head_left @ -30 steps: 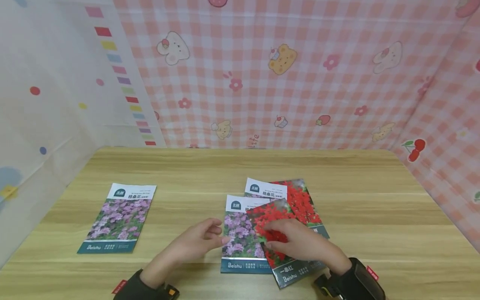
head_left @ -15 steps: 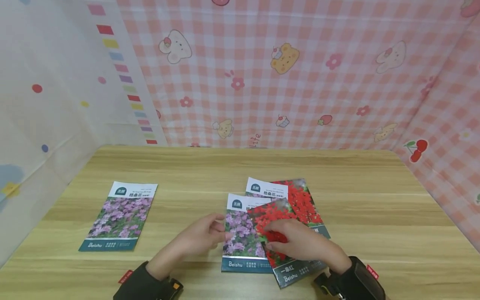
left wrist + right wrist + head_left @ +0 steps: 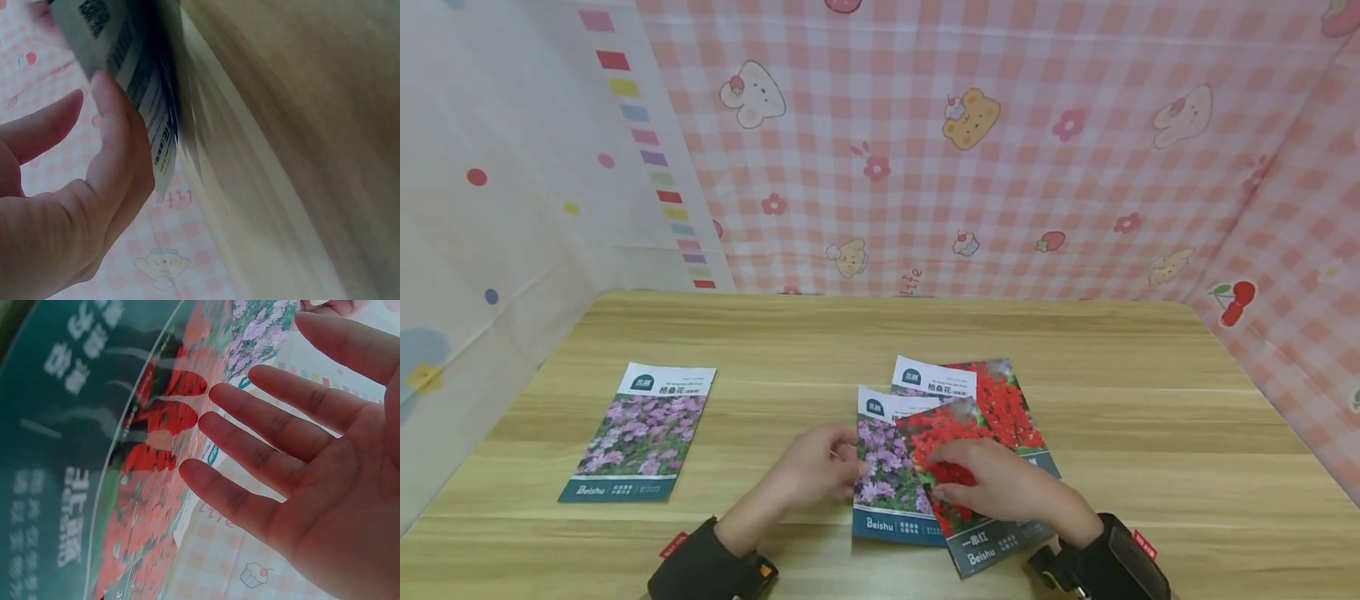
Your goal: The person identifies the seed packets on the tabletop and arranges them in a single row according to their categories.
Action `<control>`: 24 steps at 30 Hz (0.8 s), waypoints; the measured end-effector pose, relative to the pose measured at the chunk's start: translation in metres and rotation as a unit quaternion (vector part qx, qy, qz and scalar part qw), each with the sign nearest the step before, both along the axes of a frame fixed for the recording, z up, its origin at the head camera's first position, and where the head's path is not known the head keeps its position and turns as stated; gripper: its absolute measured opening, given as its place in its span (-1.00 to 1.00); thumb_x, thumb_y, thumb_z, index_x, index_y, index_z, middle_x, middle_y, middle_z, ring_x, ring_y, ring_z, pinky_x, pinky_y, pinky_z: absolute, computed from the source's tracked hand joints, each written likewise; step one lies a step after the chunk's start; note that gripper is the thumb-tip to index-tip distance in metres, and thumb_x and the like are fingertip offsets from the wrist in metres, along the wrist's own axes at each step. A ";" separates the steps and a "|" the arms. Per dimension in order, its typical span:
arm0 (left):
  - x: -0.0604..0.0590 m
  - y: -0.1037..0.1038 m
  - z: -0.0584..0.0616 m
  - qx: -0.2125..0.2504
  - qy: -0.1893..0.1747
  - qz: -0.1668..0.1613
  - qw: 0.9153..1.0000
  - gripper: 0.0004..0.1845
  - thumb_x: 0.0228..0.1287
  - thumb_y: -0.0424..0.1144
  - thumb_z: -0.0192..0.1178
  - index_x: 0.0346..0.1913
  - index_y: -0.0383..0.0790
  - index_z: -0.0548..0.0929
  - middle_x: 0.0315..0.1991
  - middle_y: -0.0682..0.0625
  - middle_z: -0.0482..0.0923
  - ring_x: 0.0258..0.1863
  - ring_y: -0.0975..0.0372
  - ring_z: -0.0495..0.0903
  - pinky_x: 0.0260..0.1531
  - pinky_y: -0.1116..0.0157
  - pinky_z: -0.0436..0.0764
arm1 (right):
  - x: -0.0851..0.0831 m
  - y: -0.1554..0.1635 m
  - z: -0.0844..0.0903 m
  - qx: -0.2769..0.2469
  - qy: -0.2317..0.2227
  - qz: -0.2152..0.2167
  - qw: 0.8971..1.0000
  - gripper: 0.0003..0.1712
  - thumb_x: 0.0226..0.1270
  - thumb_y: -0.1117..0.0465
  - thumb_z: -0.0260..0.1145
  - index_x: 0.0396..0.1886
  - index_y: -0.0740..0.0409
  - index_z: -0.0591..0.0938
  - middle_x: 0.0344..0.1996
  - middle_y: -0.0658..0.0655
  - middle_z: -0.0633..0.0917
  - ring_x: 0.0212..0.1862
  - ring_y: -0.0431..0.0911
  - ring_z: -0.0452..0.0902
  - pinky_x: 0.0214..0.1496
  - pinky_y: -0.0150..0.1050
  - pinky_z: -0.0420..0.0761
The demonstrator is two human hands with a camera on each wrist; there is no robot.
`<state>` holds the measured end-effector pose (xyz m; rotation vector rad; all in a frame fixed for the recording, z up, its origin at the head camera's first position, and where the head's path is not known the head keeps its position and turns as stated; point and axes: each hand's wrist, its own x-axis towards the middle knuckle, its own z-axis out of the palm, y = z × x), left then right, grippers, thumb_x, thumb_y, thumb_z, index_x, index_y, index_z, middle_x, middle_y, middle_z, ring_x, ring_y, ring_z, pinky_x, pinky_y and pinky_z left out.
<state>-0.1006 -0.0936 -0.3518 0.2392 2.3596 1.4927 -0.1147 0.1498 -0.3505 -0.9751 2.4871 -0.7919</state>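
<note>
A purple-flower seed packet [image 3: 886, 467] lies at the table's front middle, partly under a red-flower packet [image 3: 940, 433]. My left hand [image 3: 842, 462] pinches the purple packet's left edge. In the left wrist view a finger [image 3: 119, 144] is against the printed back of that packet [image 3: 134, 81], whose edge is lifted off the wood. My right hand [image 3: 947, 479] lies flat on the red packet. In the right wrist view its straight fingers [image 3: 250, 419] touch the red packet [image 3: 144, 506].
Another purple-flower packet [image 3: 640, 432] lies alone at the left of the wooden table [image 3: 1150, 417]. Behind the hands a white-topped packet [image 3: 934, 381] overlaps a second red packet [image 3: 1007, 404]. Pink checked cloth [image 3: 1000, 167] walls the back and right, white dotted cloth [image 3: 490, 208] the left.
My left hand has moved right to the purple packet's left edge and taken hold of it. The packet has shifted slightly right. My right hand has stayed on the red packet.
</note>
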 end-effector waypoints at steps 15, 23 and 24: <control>0.004 0.007 0.000 -0.020 0.015 0.006 1.000 -0.77 0.09 -0.60 0.10 -0.17 -0.43 0.39 -0.47 -0.10 0.41 -0.64 0.23 0.50 -0.59 0.29 0.61 | 0.001 0.002 -0.002 -0.004 0.007 0.001 1.000 -0.67 0.26 0.13 0.23 -0.06 0.22 0.57 -0.19 0.03 0.62 -0.20 -0.21 0.51 -0.14 -0.23 0.54; 0.006 -0.005 0.007 -0.018 0.007 0.015 1.000 -0.76 0.08 -0.57 0.11 -0.15 -0.43 0.43 -0.41 -0.11 0.43 -0.62 0.20 0.50 -0.58 0.26 0.61 | 0.001 0.002 -0.003 -0.002 -0.010 -0.009 1.000 -0.71 0.25 0.16 0.24 -0.07 0.19 0.57 -0.26 -0.05 0.60 -0.33 -0.28 0.43 -0.24 -0.29 0.51; 0.006 -0.007 0.008 -0.019 0.006 0.015 1.000 -0.76 0.09 -0.57 0.11 -0.14 -0.43 0.43 -0.41 -0.11 0.43 -0.62 0.20 0.50 -0.58 0.25 0.60 | 0.001 0.002 -0.003 -0.003 -0.012 -0.008 1.000 -0.71 0.25 0.17 0.24 -0.08 0.19 0.57 -0.27 -0.06 0.59 -0.35 -0.28 0.42 -0.25 -0.30 0.51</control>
